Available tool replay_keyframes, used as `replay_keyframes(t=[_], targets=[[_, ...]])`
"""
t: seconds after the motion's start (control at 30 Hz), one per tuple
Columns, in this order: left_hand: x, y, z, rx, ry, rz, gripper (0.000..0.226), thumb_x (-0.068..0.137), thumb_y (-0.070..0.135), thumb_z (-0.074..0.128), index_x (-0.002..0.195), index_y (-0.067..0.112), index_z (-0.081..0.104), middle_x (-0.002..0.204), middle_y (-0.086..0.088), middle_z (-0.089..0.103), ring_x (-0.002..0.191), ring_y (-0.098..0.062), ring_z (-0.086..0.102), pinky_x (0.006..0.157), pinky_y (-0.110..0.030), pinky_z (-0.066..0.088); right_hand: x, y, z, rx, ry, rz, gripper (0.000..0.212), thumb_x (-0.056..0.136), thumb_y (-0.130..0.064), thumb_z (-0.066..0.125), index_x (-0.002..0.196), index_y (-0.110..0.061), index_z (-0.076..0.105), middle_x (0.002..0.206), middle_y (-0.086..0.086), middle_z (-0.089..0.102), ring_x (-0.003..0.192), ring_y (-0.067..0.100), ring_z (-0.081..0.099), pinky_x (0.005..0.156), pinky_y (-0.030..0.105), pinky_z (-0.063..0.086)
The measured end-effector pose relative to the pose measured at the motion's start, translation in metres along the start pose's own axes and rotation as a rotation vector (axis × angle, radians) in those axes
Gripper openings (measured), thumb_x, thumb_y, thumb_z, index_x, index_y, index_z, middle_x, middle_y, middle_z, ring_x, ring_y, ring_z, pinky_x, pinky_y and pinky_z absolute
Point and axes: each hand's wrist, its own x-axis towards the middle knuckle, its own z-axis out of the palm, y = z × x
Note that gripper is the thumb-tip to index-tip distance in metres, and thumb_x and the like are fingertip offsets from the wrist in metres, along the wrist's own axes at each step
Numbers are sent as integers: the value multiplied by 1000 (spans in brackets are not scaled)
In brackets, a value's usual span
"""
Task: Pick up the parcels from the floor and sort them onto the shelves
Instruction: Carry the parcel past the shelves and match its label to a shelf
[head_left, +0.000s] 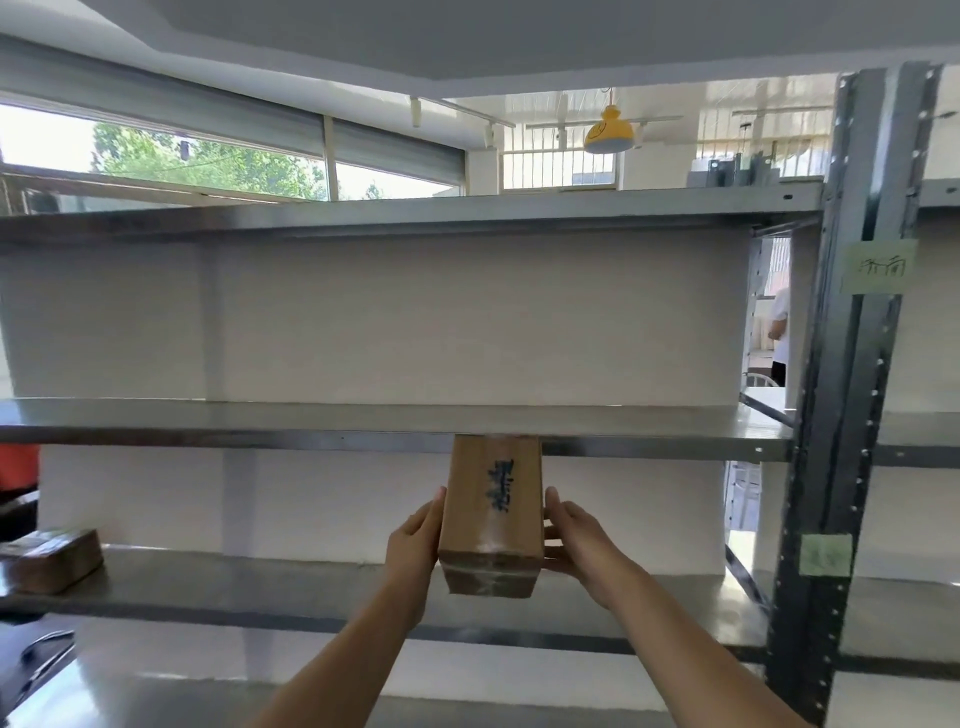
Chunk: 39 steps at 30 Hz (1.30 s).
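Observation:
A brown cardboard parcel (491, 514) with blue writing on its top face is held up in front of the metal shelving. My left hand (413, 551) presses flat against its left side, and my right hand (574, 543) holds its right side with fingers reaching under the near bottom corner. The parcel's far end sits right below the front edge of the middle shelf (311, 423). Below and behind it runs the lower shelf (260, 587).
Another brown parcel (49, 558) lies at the left end of the lower shelf. A dark steel upright (841, 415) with green paper labels stands at the right. The top shelf (415, 210) runs overhead. A person stands far behind at the right.

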Motion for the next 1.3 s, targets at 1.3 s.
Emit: replay_keyframes(t=[1.3], targets=[[-7, -38, -7, -143, -35, -188, 69, 75, 46, 75, 124, 5, 50, 121, -20, 65, 105, -36, 69, 89, -45, 60, -20, 36, 20, 107, 62, -72, 26, 104, -23, 47, 126, -19, 60, 121, 0, 57, 89, 3, 54, 44, 7, 48]])
